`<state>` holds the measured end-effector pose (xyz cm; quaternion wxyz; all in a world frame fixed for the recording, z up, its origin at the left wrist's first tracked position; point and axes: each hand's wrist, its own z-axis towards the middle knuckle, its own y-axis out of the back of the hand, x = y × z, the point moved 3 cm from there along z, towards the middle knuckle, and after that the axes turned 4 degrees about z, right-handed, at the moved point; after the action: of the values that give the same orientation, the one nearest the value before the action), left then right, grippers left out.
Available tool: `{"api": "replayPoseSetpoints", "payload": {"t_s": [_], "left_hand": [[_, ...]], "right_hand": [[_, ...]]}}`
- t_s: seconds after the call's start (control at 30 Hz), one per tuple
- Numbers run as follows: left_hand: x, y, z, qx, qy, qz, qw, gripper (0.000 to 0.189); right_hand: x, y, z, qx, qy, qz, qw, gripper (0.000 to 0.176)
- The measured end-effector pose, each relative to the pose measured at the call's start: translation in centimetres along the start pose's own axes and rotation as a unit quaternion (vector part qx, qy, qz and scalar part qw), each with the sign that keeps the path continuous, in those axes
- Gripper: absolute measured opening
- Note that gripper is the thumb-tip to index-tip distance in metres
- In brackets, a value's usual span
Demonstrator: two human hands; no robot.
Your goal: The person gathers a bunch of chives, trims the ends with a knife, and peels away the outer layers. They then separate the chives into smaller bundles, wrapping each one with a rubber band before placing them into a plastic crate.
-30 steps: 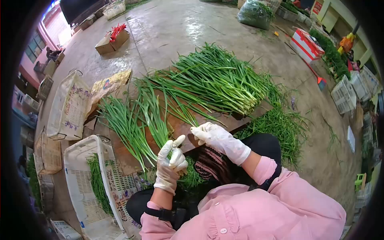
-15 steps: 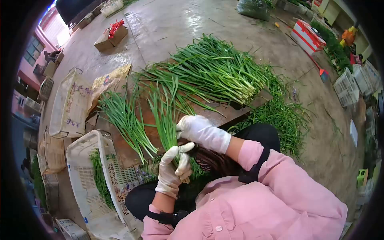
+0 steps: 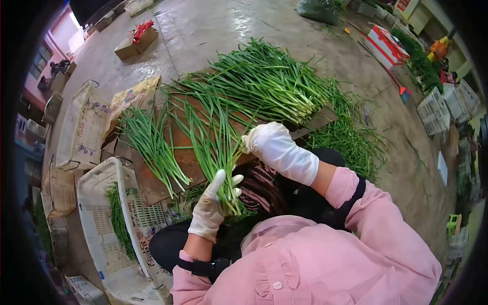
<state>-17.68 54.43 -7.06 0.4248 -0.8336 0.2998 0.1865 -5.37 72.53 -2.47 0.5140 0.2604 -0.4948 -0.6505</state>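
My left hand [image 3: 209, 206], in a white glove, is wrapped round the lower stalks of a bunch of garlic chives [image 3: 216, 147]. Its thumb lies along the near side, and the leaves fan out away from me. At the right edge of this bunch my gloved right hand [image 3: 277, 147] is closed, pinching a few stalks that bend out from the rest; its fingertips are partly hidden. Left of the held bunch, a smaller bunch of chives [image 3: 155, 147] lies on a brown board [image 3: 147, 188]. A large heap of chives [image 3: 274, 84] covers the board's far side, pale ends toward the right.
Loose green trimmings [image 3: 351, 142] lie on the floor at the right. A white plastic crate [image 3: 91, 213] with some greens inside stands at my left, another crate [image 3: 76, 132] beyond it. Farther off are a cardboard box [image 3: 137, 43] and a red-and-white box [image 3: 387, 47].
My right hand has moved away from the left hand, up and to the right, drawing a few stalks outward. The left hand's fingers have loosened slightly, and the bunch is more spread.
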Motion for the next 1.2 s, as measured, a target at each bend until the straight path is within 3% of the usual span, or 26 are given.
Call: {"api": "replayPoseSetpoints", "payload": {"t_s": [0.17,0.23,0.27,0.3,0.37,0.43,0.5,0.53,0.57,0.6,0.63,0.7,0.73,0.77,0.83,0.87,0.93,0.97,1.03,1.1,1.13,1.2], "left_hand": [[0.1,-0.4,0.0,0.028,-0.022,0.085,0.996,0.053],[0.1,-0.6,-0.2,0.047,-0.018,0.082,0.995,0.055],[0.5,0.1,0.4,0.068,-0.024,0.069,0.995,0.058],[0.6,-0.2,0.3,0.068,-0.024,0.067,0.995,0.058],[0.5,-0.8,-0.1,0.055,-0.031,0.043,0.997,0.060],[0.6,-0.6,-0.1,0.062,-0.032,0.013,0.997,0.060],[0.5,0.0,0.1,0.066,-0.035,-0.017,0.997,0.061],[0.4,0.4,0.4,0.048,-0.019,-0.023,0.998,0.060],[0.3,0.7,0.6,0.031,-0.002,-0.027,0.999,0.060],[0.3,0.8,0.6,0.033,-0.002,-0.039,0.999,0.061],[0.2,0.6,0.5,0.033,-0.002,-0.041,0.999,0.061],[0.0,0.1,-0.2,0.002,0.011,-0.047,0.999,0.063],[0.2,-0.2,-0.2,-0.021,0.013,-0.050,0.998,0.064],[0.4,0.3,-0.1,-0.019,0.015,-0.049,0.998,0.064],[0.3,0.9,0.1,0.032,-0.014,-0.010,0.999,0.059],[0.0,0.7,0.0,0.021,-0.025,0.051,0.998,0.056],[-1.1,-0.1,-0.2,0.097,-0.052,-0.015,0.994,0.053],[-1.8,-0.7,-0.2,0.120,-0.073,-0.056,0.989,0.053],[-2.0,-0.5,1.0,0.139,-0.116,-0.116,0.977,0.053],[-1.8,-0.7,1.8,0.137,-0.105,-0.142,0.975,0.051],[-1.4,-0.2,2.7,0.198,-0.101,-0.166,0.961,0.051],[-1.4,-1.3,2.8,0.182,-0.103,-0.157,0.965,0.051]], "right_hand": [[-0.8,-0.5,-0.6,-0.012,0.002,-0.063,0.998,0.014],[-1.9,0.1,-1.0,-0.096,-0.017,-0.055,0.994,0.019],[-2.7,-0.3,-1.3,-0.114,-0.041,0.009,0.993,0.020],[-3.7,-0.1,-1.6,-0.109,-0.059,-0.028,0.992,0.020],[-3.7,2.8,-1.8,-0.090,-0.071,-0.034,0.993,0.002],[-4.7,5.2,-2.6,-0.135,-0.053,-0.042,0.988,0.004],[-5.8,8.3,-4.1,-0.158,-0.069,-0.156,0.972,0.006],[-6.3,10.5,-5.3,-0.180,-0.107,-0.110,0.972,0.008],[-8.2,11.9,-7.1,-0.238,-0.092,0.025,0.967,0.010],[-10.6,12.5,-9.5,-0.229,-0.199,0.084,0.949,0.012],[-11.8,13.9,-11.2,-0.161,-0.260,-0.081,0.949,0.019],[-17.0,14.4,-16.4,-0.014,-0.416,-0.172,0.893,0.038],[-20.0,13.7,-20.4,0.022,-0.308,-0.254,0.917,0.048],[-21.5,12.6,-23.0,0.022,-0.309,-0.256,0.916,0.048],[-23.3,12.2,-26.2,-0.024,-0.594,-0.337,0.730,0.052],[-23.0,12.4,-26.6,-0.022,-0.591,-0.336,0.733,0.052],[-18.5,13.6,-23.5,0.054,-0.361,-0.359,0.859,0.044],[-16.9,14.0,-21.7,0.053,-0.361,-0.358,0.859,0.044],[-13.5,13.7,-17.3,-0.028,-0.366,-0.211,0.906,0.034],[-10.3,11.9,-13.7,-0.108,-0.325,-0.132,0.930,0.029],[-7.8,11.4,-11.4,-0.088,-0.339,-0.059,0.935,0.031],[-3.8,9.2,-8.3,-0.011,-0.334,0.037,0.942,0.038]]}}
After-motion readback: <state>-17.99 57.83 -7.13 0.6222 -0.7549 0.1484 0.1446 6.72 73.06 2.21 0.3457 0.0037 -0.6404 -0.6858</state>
